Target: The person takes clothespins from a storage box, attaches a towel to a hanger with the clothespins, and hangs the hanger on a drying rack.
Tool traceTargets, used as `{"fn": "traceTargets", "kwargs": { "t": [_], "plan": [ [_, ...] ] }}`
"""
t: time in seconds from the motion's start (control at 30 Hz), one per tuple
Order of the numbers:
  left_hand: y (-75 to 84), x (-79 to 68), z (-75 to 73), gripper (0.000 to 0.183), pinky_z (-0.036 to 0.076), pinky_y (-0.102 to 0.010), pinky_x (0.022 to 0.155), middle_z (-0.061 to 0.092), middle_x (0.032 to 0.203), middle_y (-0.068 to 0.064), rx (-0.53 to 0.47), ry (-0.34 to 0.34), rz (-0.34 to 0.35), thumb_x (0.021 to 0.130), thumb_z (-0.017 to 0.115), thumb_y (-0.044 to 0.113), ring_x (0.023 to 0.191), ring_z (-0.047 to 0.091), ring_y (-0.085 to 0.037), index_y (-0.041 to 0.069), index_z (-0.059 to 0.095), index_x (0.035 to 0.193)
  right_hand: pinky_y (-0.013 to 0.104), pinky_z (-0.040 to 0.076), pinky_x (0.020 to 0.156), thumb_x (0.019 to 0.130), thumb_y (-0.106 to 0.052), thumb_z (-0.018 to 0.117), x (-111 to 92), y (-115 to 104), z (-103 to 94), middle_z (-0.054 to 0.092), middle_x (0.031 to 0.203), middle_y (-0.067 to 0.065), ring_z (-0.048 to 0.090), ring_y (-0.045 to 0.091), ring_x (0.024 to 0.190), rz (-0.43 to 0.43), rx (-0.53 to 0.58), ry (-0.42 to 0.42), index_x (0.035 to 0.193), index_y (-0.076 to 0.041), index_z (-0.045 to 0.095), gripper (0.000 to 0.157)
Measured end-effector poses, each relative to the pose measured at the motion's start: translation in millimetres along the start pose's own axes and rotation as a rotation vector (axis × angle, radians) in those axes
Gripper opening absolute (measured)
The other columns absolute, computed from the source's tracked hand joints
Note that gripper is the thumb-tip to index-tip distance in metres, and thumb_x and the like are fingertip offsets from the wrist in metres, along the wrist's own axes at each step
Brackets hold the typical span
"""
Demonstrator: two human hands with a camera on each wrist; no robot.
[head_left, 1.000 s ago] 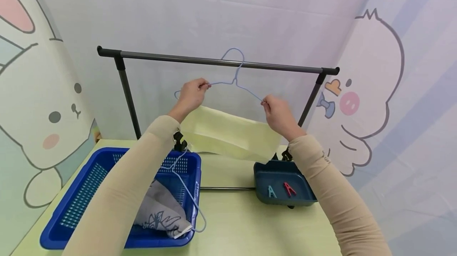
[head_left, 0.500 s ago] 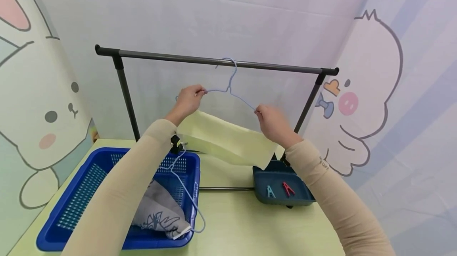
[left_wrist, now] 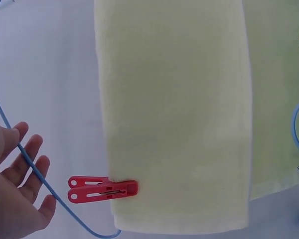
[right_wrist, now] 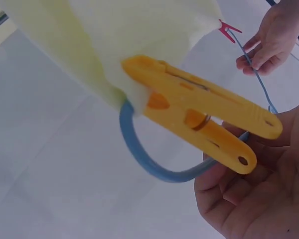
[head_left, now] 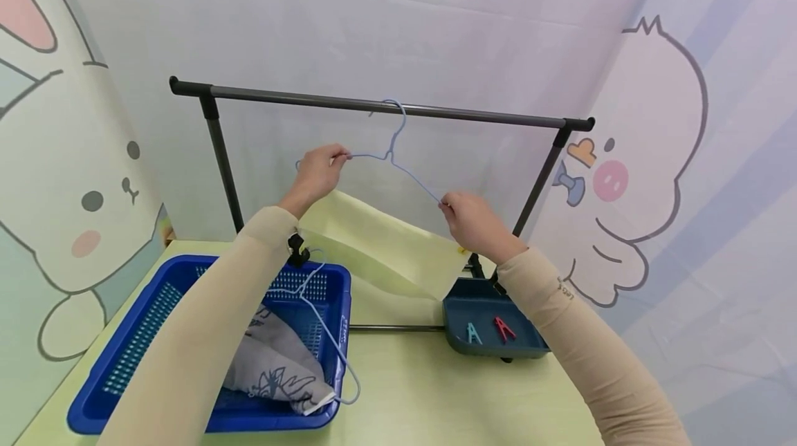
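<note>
A thin blue wire hanger (head_left: 409,173) has its hook over the dark rack bar (head_left: 280,98). My left hand (head_left: 319,173) pinches the hanger's left shoulder, and my right hand (head_left: 478,221) pinches the right one, held lower so the hanger tilts. A pale yellow towel (head_left: 380,245) hangs from it below both hands. Seen from the left wrist, a red clothespin (left_wrist: 104,190) bites the towel's edge near the hanger's end. In the right wrist view a yellow clothespin (right_wrist: 214,102) clips the other towel corner at the wire's bend, right by my fingers.
A blue basket (head_left: 274,424) at left holds a grey printed cloth (head_left: 283,366), and a second blue hanger (head_left: 326,328) lies over its side. At right, a dark green tray (head_left: 488,302) contains a teal clothespin (head_left: 473,333) and a red one. Rack posts stand either side.
The hanger has come down and a little left, its hook going from above the bar to close over it. Both hands moved with it, the right one sinking more. The towel swung lower.
</note>
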State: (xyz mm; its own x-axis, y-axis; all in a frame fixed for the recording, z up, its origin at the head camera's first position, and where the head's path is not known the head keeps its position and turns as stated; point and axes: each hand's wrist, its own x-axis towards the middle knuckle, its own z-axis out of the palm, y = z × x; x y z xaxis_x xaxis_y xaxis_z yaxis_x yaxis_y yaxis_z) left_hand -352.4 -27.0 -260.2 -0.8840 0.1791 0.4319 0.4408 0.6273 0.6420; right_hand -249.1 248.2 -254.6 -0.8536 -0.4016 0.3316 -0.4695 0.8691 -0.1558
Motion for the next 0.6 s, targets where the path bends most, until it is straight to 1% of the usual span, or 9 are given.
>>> {"fn": "traceTargets", "kwargs": {
  "t": [0.07,0.23,0.4,0.5,0.6],
  "plan": [
    [-1.5,-1.1,-1.8,0.024,0.037,-0.036,0.074,0.057,0.107,-0.004,0.000,0.004,0.000,0.094,0.040,0.021,0.087,0.048,-0.019,0.011,0.059,0.107,0.030,0.038,0.057,0.092,-0.011,0.045,0.4,-1.0,0.4,0.054,0.080,0.006,0.047,0.016,0.062,-0.018,-0.004,0.017,0.096,-0.003,0.057,0.015],
    [-6.0,-4.6,-7.6,0.024,0.038,-0.037,0.075,0.057,0.107,-0.005,0.000,0.018,-0.007,0.094,0.041,0.019,0.089,0.048,-0.020,0.009,0.058,0.107,0.030,0.037,0.055,0.092,-0.014,0.045,3.7,-5.3,1.5,0.052,0.077,0.003,0.045,0.016,0.059,-0.023,0.007,0.028,0.094,-0.006,0.056,0.014],
    [-8.9,-9.3,-14.8,0.023,0.037,-0.038,0.078,0.056,0.108,-0.007,0.009,0.040,-0.012,0.094,0.042,0.018,0.096,0.048,-0.021,0.009,0.058,0.107,0.029,0.042,0.060,0.093,-0.015,0.045,7.0,-8.8,4.3,0.055,0.081,0.003,0.049,0.014,0.065,-0.024,0.014,0.020,0.097,-0.007,0.057,0.015],
    [-11.3,-12.0,-19.2,0.023,0.037,-0.039,0.077,0.055,0.109,-0.008,0.004,0.053,-0.010,0.094,0.042,0.018,0.096,0.048,-0.023,0.009,0.058,0.108,0.029,0.042,0.062,0.092,-0.016,0.045,9.1,-11.5,6.6,0.056,0.083,0.002,0.050,0.013,0.067,-0.022,0.016,0.011,0.098,-0.007,0.058,0.016],
    [-15.2,-13.7,-23.1,0.025,0.036,-0.038,0.075,0.055,0.111,-0.008,0.014,0.061,-0.020,0.094,0.041,0.019,0.093,0.048,-0.022,0.009,0.058,0.109,0.029,0.041,0.058,0.092,-0.016,0.046,11.5,-16.1,8.1,0.055,0.080,0.001,0.049,0.013,0.062,-0.016,0.024,0.005,0.097,-0.008,0.058,0.015]
  ]
}}
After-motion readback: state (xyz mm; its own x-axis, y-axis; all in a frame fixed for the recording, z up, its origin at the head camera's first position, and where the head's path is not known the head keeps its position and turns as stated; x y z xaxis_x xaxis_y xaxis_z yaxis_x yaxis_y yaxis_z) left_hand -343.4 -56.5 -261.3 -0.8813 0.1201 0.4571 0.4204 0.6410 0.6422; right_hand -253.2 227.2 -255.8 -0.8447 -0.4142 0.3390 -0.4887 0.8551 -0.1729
